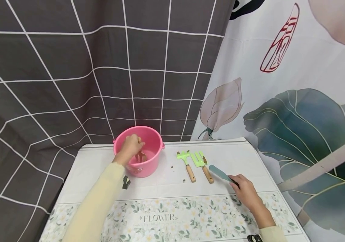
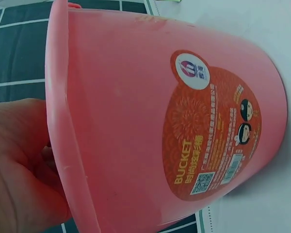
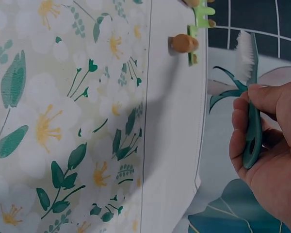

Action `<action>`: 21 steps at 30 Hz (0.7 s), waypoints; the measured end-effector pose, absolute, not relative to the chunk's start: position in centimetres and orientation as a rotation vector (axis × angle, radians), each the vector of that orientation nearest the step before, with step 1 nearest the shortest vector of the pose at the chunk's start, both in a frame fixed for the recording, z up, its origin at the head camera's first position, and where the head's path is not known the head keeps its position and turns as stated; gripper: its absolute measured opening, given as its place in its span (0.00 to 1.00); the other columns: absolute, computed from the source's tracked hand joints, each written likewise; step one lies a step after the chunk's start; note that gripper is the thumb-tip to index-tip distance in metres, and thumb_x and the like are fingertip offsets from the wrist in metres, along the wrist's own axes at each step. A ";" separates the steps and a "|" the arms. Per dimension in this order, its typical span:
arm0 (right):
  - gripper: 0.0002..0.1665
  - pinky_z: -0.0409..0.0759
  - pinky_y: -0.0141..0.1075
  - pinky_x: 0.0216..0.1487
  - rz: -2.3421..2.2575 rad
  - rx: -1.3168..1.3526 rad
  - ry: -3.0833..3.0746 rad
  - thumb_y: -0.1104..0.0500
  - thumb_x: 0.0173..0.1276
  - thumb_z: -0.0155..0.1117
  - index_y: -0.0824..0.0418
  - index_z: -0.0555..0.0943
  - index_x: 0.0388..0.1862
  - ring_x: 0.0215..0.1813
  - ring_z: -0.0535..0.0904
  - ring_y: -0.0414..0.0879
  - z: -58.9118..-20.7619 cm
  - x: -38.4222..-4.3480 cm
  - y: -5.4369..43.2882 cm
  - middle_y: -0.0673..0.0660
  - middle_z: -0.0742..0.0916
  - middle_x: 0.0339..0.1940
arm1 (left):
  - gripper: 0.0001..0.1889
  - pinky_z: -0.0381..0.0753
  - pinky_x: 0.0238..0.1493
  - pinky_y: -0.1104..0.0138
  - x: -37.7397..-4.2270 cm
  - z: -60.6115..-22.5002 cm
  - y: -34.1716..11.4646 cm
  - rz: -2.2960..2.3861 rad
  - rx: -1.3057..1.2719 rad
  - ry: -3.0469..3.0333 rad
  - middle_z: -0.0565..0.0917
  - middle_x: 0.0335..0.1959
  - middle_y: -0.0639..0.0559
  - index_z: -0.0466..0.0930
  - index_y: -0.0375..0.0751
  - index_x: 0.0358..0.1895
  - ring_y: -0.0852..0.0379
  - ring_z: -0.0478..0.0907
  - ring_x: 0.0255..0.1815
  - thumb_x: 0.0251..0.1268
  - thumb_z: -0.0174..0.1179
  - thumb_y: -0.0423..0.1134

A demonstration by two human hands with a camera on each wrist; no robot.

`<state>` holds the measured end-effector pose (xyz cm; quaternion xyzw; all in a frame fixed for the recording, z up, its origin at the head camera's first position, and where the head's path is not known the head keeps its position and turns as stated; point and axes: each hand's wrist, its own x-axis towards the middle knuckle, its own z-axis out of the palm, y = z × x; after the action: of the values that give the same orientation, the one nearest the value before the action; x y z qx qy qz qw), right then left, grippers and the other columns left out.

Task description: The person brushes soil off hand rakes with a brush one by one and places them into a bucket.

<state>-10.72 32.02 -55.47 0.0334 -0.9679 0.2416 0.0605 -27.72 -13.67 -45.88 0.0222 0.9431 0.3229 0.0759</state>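
Note:
My left hand [image 1: 131, 147] reaches over the rim of a pink bucket [image 1: 146, 168] and grips a small hand fork [image 1: 141, 157], its brownish tines down inside. In the left wrist view, the bucket's wall [image 2: 121, 111] hides the fingers and the fork. My right hand [image 1: 245, 190] holds a teal brush [image 1: 219, 172] above the table's right side; its white bristles [image 3: 244, 56] show in the right wrist view, with the thumb pressed along the handle. Left of the brush lie a green rake [image 1: 184, 156] and a green fork [image 1: 199, 159], both wooden-handled and with brown bits on their heads.
The white table [image 1: 166, 188] carries a flower-print strip [image 1: 202, 215] along its front. Brown crumbs [image 1: 172, 167] are scattered near the rake. A dark grid curtain [image 1: 148, 84] and a printed white curtain [image 1: 251, 50] hang behind. A pale pole [image 1: 320, 164] slants at the right.

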 end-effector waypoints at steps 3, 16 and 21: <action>0.18 0.79 0.36 0.32 0.740 0.102 -2.921 0.67 0.72 0.67 0.69 0.83 0.59 0.38 0.78 0.45 -55.6 -10.5 31.9 0.60 0.85 0.43 | 0.19 0.78 0.30 0.67 -27.8 -45.8 -13.6 0.966 0.054 2.841 0.79 0.16 0.48 0.74 0.40 0.21 0.49 0.87 0.24 0.73 0.64 0.37; 0.18 0.84 0.38 0.36 0.792 0.091 -2.904 0.65 0.75 0.63 0.67 0.83 0.61 0.41 0.81 0.45 -55.8 -10.5 31.5 0.59 0.86 0.45 | 0.15 0.78 0.32 0.66 -28.6 -45.9 -13.7 0.924 0.018 2.828 0.78 0.21 0.49 0.74 0.41 0.27 0.52 0.83 0.26 0.76 0.61 0.39; 0.18 0.86 0.40 0.39 0.828 0.056 -2.902 0.64 0.77 0.62 0.67 0.82 0.62 0.43 0.82 0.46 -55.4 -10.5 31.2 0.59 0.86 0.46 | 0.13 0.79 0.33 0.65 -28.8 -46.0 -13.7 0.908 0.012 2.828 0.80 0.22 0.48 0.75 0.41 0.31 0.53 0.82 0.26 0.76 0.60 0.41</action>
<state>-10.51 31.23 -55.43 0.0185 -0.9596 0.2739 0.0614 -28.81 -13.69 -46.00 0.0041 0.9486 0.3047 0.0853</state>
